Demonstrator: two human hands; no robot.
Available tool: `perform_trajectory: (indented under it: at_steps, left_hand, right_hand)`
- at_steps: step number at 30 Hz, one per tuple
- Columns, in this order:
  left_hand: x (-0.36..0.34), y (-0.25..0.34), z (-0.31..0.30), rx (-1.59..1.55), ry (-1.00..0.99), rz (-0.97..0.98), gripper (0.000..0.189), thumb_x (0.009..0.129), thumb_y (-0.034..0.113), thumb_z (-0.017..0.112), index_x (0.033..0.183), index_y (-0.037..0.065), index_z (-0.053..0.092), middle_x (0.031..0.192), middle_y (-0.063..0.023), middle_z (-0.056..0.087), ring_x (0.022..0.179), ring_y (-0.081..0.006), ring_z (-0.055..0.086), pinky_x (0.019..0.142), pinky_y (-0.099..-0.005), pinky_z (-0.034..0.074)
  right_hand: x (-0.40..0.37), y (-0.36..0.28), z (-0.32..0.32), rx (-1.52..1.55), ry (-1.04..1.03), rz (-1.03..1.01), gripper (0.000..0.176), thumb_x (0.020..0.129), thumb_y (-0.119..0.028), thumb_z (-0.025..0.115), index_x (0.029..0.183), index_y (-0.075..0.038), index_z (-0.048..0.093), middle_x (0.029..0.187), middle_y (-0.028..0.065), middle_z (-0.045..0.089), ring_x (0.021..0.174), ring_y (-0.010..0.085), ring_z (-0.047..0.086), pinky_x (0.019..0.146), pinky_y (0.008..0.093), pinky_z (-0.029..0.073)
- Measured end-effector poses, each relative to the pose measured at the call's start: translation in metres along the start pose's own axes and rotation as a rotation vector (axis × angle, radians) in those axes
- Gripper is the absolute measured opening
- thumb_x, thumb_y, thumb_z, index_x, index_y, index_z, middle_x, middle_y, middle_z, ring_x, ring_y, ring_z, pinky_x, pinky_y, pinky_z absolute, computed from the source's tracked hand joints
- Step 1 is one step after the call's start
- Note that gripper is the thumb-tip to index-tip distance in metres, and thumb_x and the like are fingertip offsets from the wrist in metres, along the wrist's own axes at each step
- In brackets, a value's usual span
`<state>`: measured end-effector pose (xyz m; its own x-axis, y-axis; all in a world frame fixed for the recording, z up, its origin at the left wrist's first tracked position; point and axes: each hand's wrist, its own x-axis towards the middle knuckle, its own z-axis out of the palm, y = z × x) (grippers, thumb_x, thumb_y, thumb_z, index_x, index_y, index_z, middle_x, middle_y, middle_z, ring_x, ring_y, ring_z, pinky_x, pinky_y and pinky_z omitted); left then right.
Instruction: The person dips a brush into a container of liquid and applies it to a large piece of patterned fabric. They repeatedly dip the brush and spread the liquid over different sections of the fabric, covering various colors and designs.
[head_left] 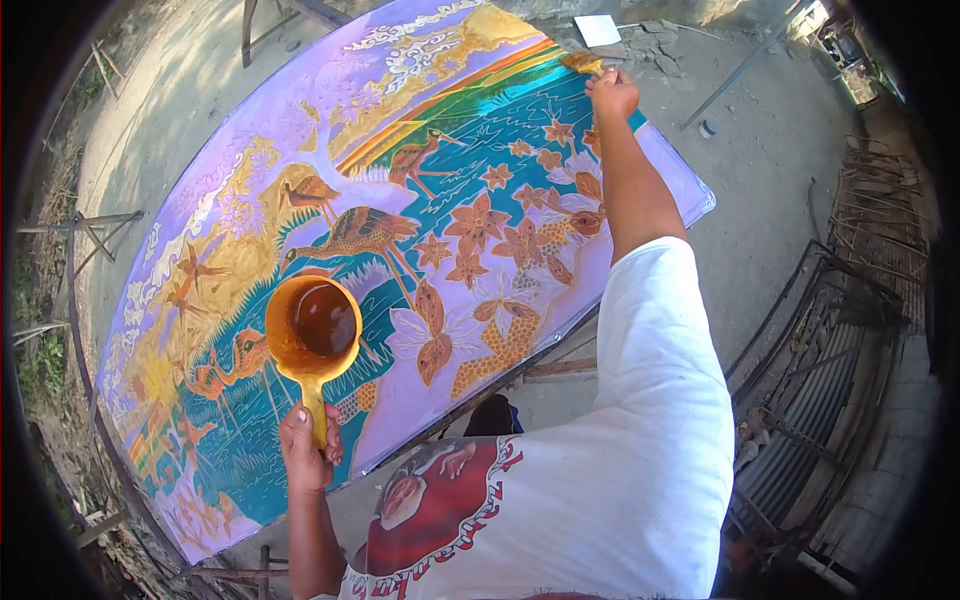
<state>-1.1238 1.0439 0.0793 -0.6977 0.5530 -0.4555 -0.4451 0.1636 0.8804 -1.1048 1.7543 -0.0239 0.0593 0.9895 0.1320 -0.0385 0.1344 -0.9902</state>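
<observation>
My left hand is closed round the handle of a yellow dipper, held over the near left part of a large painted cloth. Dark brown liquid lies in the dipper's bowl. At the far right, my right hand grips a brush with a yellow handle and brown-stained bristles. Its bristles overlap the cloth's upper right edge, by the rainbow-coloured bands. Birds, orange flowers and blue-green water are drawn across the purple cloth.
Wooden supports stand around the cloth. On the concrete ground beyond lies a white square sheet. A thin pole slants at upper right, near a small container. Corrugated sheets and stacked sticks lie at right.
</observation>
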Motion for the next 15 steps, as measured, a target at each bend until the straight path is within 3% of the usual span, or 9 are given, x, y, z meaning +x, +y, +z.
perform_trajectory:
  at_steps: [1, 4, 7, 13, 14, 15]
  left_hand:
    - [-0.001, -0.004, -0.001, 0.011, 0.018, 0.003, 0.06, 0.101, 0.057, 0.052, 0.098, -0.002, 0.059, 0.058, -0.0026, 0.048, 0.04, -0.0083, 0.038, 0.035, -0.0239, 0.033]
    - [-0.003, -0.007, -0.003, 0.017, 0.037, 0.007, 0.061, 0.101, 0.059, 0.05, 0.098, -0.001, 0.059, 0.057, -0.0023, 0.048, 0.038, -0.0086, 0.037, 0.034, -0.0243, 0.032]
    - [-0.005, -0.005, -0.003, 0.001, 0.042, -0.008, 0.059, 0.101, 0.057, 0.052, 0.098, -0.001, 0.059, 0.058, -0.0028, 0.048, 0.039, -0.0086, 0.038, 0.035, -0.024, 0.033]
    - [-0.006, -0.002, 0.0, 0.013, 0.043, -0.009, 0.059, 0.099, 0.057, 0.055, 0.098, -0.002, 0.058, 0.058, -0.0032, 0.049, 0.041, -0.0086, 0.039, 0.036, -0.0238, 0.034]
    - [-0.005, -0.002, 0.0, 0.014, 0.037, -0.011, 0.06, 0.099, 0.058, 0.055, 0.097, -0.002, 0.058, 0.058, -0.0031, 0.049, 0.041, -0.0085, 0.039, 0.036, -0.0238, 0.034]
    - [-0.005, -0.003, 0.0, 0.013, 0.037, -0.012, 0.06, 0.099, 0.058, 0.055, 0.097, -0.002, 0.058, 0.058, -0.0031, 0.049, 0.041, -0.0085, 0.039, 0.036, -0.0238, 0.034]
  right_hand:
    - [-0.006, 0.001, 0.001, 0.0, 0.003, -0.002, 0.025, 0.099, -0.014, 0.059, 0.108, 0.007, 0.068, 0.081, 0.0144, 0.073, 0.062, 0.0177, 0.07, 0.052, 0.0298, 0.056]
    - [-0.033, -0.002, 0.0, -0.008, -0.247, 0.093, 0.026, 0.1, -0.013, 0.057, 0.106, 0.009, 0.067, 0.081, 0.0153, 0.073, 0.065, 0.0183, 0.072, 0.057, 0.0296, 0.06]
    - [-0.038, -0.005, 0.0, -0.044, -0.34, 0.054, 0.025, 0.1, -0.013, 0.056, 0.107, 0.008, 0.068, 0.081, 0.0148, 0.073, 0.064, 0.0181, 0.071, 0.055, 0.03, 0.059]
    - [0.034, -0.008, -0.003, -0.121, -0.06, 0.021, 0.025, 0.099, -0.014, 0.057, 0.106, 0.007, 0.069, 0.084, 0.0177, 0.073, 0.064, 0.0169, 0.071, 0.051, 0.0304, 0.055]
    - [0.043, -0.008, -0.003, -0.194, -0.061, -0.001, 0.028, 0.097, -0.019, 0.059, 0.1, 0.005, 0.072, 0.088, 0.02, 0.075, 0.072, 0.024, 0.073, 0.061, 0.0364, 0.057]
    - [0.056, 0.0, 0.002, -0.195, -0.061, 0.0, 0.028, 0.097, -0.019, 0.059, 0.1, 0.005, 0.072, 0.088, 0.02, 0.075, 0.072, 0.024, 0.073, 0.061, 0.0364, 0.057]
